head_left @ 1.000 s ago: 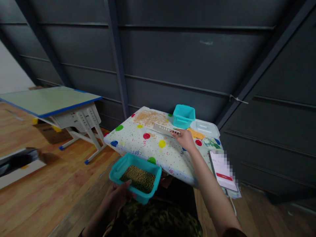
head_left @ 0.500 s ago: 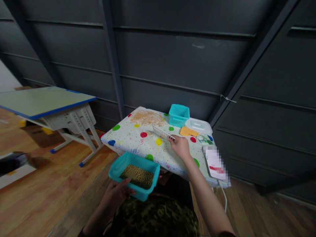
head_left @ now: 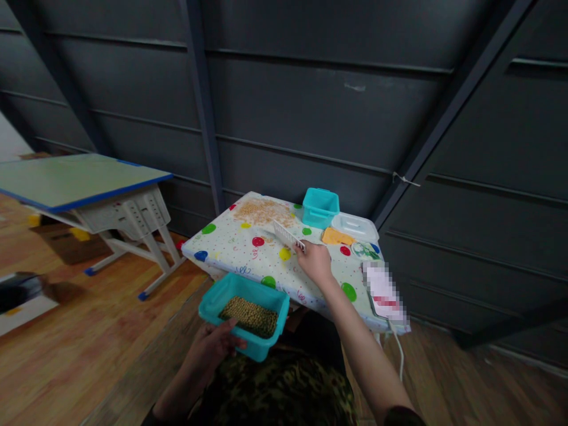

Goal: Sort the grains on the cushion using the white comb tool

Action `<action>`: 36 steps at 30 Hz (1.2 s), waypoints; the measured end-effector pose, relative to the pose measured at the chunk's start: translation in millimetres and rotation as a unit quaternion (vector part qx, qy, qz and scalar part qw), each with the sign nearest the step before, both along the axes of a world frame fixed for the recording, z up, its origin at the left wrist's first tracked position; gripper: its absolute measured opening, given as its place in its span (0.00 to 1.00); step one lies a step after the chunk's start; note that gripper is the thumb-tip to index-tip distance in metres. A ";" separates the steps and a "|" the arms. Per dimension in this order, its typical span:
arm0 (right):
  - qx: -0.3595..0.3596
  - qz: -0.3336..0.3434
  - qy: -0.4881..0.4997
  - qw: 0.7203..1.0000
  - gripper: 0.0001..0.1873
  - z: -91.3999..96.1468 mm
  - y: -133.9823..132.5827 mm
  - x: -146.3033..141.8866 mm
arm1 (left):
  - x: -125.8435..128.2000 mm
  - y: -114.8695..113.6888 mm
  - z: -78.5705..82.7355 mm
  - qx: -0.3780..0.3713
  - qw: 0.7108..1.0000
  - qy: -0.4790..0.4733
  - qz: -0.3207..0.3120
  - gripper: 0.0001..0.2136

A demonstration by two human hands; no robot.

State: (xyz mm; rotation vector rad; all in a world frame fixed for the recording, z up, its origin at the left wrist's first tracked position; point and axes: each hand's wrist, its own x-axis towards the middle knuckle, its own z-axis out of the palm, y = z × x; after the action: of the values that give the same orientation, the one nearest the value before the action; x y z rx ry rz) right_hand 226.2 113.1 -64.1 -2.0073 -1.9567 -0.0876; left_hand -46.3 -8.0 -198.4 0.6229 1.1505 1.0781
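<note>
My left hand [head_left: 217, 343] grips the near left rim of a turquoise plastic bin [head_left: 222, 285], held over my lap at the table's front edge. Small round yellow-green beans [head_left: 248, 315] cover its bottom. My right hand [head_left: 314, 261] is closed around the near end of a white slotted plastic piece [head_left: 287, 234], tilted on edge low over the patterned tablecloth [head_left: 239, 251]. I cannot tell whether this piece touches the cloth. Beyond its far end, a patch of loose tan grains or crumbs [head_left: 260, 211] is spread on the cloth.
A second turquoise bin [head_left: 320, 214] stands at the back of the table. Beside it lie a clear lid [head_left: 355, 226], an orange cloth [head_left: 337, 236] and a green-and-white round item [head_left: 366, 251]. A phone [head_left: 385, 296] with a white cable is at the right edge. Another desk [head_left: 84, 177] stands left.
My right hand has shifted slightly left with the white slotted piece, whose slotted face now shows more. The bin in my left hand has barely moved.
</note>
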 end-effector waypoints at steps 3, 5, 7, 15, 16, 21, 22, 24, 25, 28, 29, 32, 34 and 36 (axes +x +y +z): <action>0.005 0.006 -0.003 1.000 0.17 -1.9 6.0 -9.7 | 0.9 -6.0 12.9 0.015 1.000 -0.003 -0.023 0.23; 0.007 0.011 -0.003 1.000 0.17 -3.4 10.7 -13.0 | 2.2 -8.8 20.1 0.014 0.999 -0.006 -0.035 0.23; 0.013 0.011 0.002 1.000 0.17 -4.5 14.3 -12.9 | 3.7 -9.3 23.9 0.013 0.999 -0.005 -0.039 0.23; 0.060 -0.002 0.049 0.997 0.17 -9.8 13.1 -9.3 | 5.2 0.6 6.8 0.004 1.000 -0.001 -0.006 0.23; 0.060 0.004 0.054 0.997 0.17 -11.2 12.7 -12.0 | 4.5 1.4 3.7 0.008 1.000 -0.004 -0.001 0.23; 0.053 0.036 0.067 0.996 0.16 -14.9 15.5 -28.9 | -2.4 4.6 -3.0 0.001 1.000 -0.006 0.012 0.23; 0.052 0.043 0.069 0.995 0.16 -14.8 16.5 -31.3 | -4.1 4.9 -1.7 0.000 1.000 0.000 0.009 0.23; 0.052 0.056 0.074 0.994 0.15 -14.2 18.4 -34.3 | -7.3 4.3 3.8 -0.001 1.000 0.012 -0.005 0.22; 0.052 0.062 0.076 0.994 0.15 -13.9 19.2 -35.0 | -8.6 3.4 7.5 0.004 1.000 0.012 -0.007 0.22; 0.054 0.076 0.080 0.992 0.15 -14.1 21.6 -34.7 | -11.1 0.1 18.1 0.004 1.000 0.009 -0.001 0.21; 0.055 0.080 0.080 0.992 0.16 -14.6 22.4 -34.4 | -11.6 -0.6 20.6 0.005 1.000 0.008 0.000 0.21; 0.054 0.094 0.079 0.991 0.17 -16.4 25.6 -34.6 | -13.6 -0.3 23.6 0.010 1.000 0.010 -0.002 0.22; 0.050 0.108 0.085 0.989 0.17 -17.2 27.9 -36.0 | -15.8 1.1 22.9 0.008 1.000 0.013 -0.001 0.22; 0.048 0.118 0.098 0.987 0.17 -17.5 30.1 -37.4 | -18.6 2.5 20.8 0.011 1.000 0.014 0.000 0.22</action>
State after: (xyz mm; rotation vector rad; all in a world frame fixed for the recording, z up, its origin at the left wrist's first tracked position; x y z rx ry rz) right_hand 188.8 143.2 -81.6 -1.6452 -2.0049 0.0690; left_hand -64.9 -5.5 -177.6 0.6581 1.1644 1.0865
